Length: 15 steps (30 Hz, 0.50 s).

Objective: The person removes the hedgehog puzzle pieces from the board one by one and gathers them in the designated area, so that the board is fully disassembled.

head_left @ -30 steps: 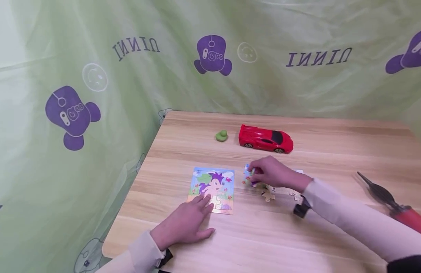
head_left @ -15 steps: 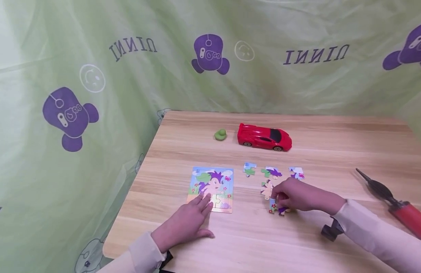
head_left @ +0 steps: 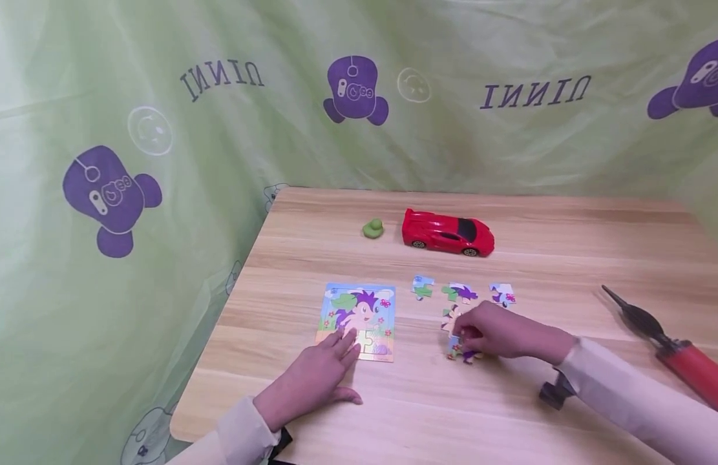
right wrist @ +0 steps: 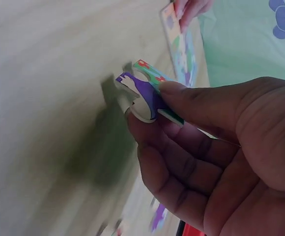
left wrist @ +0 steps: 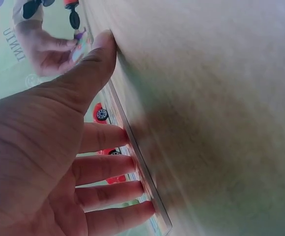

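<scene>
In the head view my left hand (head_left: 312,374) rests with straight fingers on the lower left of a square hedgehog puzzle board (head_left: 341,303). Its fingertips lie along the board's edge in the left wrist view. To the right, my right hand (head_left: 501,330) pinches a puzzle piece (right wrist: 151,94), purple and green with red flowers, between thumb and fingers close over the table. Just beyond that hand lies a beige piece (head_left: 449,318), partly covered by it. Farther back are a blue-green piece (head_left: 422,287), a green-purple piece (head_left: 462,292) and a light blue piece (head_left: 502,294).
A red toy car (head_left: 446,232) and a small green duck (head_left: 373,228) stand behind the puzzle pieces on the wooden table (head_left: 277,258). At the right lies a red tool with a black pointed tip (head_left: 693,371). Green printed cloth (head_left: 265,142) hangs around the table.
My right hand has carried the flowered piece from beside the board rightward and nearer to me, uncovering the loose pieces at the back. My left hand has stayed on the board.
</scene>
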Each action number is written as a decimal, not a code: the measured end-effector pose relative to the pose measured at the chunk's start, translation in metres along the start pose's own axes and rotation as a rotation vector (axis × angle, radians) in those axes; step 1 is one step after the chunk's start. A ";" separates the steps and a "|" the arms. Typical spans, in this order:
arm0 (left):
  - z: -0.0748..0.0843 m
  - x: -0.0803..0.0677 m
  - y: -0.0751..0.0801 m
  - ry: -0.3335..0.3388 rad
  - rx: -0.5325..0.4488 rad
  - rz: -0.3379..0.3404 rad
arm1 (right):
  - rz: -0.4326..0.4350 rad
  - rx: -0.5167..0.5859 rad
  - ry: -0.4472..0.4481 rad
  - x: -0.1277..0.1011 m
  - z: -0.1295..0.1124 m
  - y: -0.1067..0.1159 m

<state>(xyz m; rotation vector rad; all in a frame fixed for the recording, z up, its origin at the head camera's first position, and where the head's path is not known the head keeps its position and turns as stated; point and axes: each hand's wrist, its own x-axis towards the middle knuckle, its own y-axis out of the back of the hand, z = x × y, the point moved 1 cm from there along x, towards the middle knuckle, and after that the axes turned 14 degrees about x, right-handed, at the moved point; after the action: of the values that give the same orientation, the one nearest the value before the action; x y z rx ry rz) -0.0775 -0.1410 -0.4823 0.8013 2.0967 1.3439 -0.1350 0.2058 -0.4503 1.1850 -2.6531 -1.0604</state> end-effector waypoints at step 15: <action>-0.009 -0.002 -0.004 0.077 -0.041 0.124 | 0.218 -0.274 0.058 0.073 -0.037 -0.002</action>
<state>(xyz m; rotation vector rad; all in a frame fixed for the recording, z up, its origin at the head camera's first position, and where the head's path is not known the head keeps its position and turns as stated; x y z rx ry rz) -0.0833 -0.1488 -0.4830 0.8874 2.1007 1.5001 -0.1736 0.1347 -0.4394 0.8398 -2.4239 -1.2745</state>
